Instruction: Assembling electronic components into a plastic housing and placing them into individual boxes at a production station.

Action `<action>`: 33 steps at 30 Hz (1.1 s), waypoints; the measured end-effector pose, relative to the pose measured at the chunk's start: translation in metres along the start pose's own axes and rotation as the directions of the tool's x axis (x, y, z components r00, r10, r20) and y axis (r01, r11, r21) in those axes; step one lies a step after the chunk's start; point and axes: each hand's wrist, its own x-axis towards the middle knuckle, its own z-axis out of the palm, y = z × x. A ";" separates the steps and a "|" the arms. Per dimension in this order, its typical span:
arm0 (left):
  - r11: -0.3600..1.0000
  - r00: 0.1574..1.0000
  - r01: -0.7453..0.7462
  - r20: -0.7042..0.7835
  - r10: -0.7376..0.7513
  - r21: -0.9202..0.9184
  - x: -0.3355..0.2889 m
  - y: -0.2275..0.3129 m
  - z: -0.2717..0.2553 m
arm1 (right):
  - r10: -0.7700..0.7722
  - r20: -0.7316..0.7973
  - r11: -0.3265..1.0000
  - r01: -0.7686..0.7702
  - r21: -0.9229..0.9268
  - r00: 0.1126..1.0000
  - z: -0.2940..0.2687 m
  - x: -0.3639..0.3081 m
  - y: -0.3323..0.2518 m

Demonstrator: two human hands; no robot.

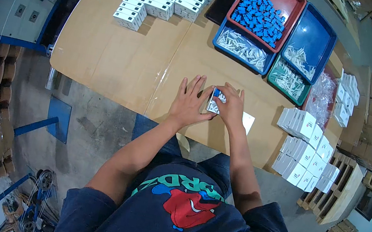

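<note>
A small open white box (213,106) lies on the cardboard-covered table in front of me, with blue and white pieces inside it. My left hand (189,103) rests beside it, its thumb and index finger against the box's left side and the other fingers stretched out. Over the box's right part bends my right hand (230,106), thumb and fingers drawn together at the pieces. What those fingertips hold, if anything, is hidden. By my right wrist lies a flat white card or paper (248,123).
White boxes (138,7) stand stacked at the far left. Far right are a red tray (293,1) of blue pieces, two blue trays (325,31) and a green tray (271,78) with white pieces, and clear plastic bags (321,97). More white boxes (305,151) are piled at the right edge.
</note>
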 end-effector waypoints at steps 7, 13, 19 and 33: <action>1.000 0.999 0.015 0.036 -0.016 0.013 0.000 -0.002 -0.002 | -0.100 -0.073 0.991 0.093 -0.092 0.992 0.003 -0.029 -0.006; 1.000 1.000 0.000 -0.003 0.000 -0.003 -0.001 -0.002 0.001 | -0.078 -0.022 0.913 0.062 -0.403 0.997 -0.002 -0.033 -0.031; 0.996 1.000 -0.013 -0.016 0.015 0.090 -0.001 0.001 0.006 | -0.077 0.039 0.906 0.087 -0.415 0.996 0.008 -0.027 -0.021; 0.999 0.990 -0.049 -0.134 0.046 -0.017 -0.005 -0.006 0.015 | 0.540 -0.316 0.827 -0.562 0.023 0.780 -0.027 -0.109 0.046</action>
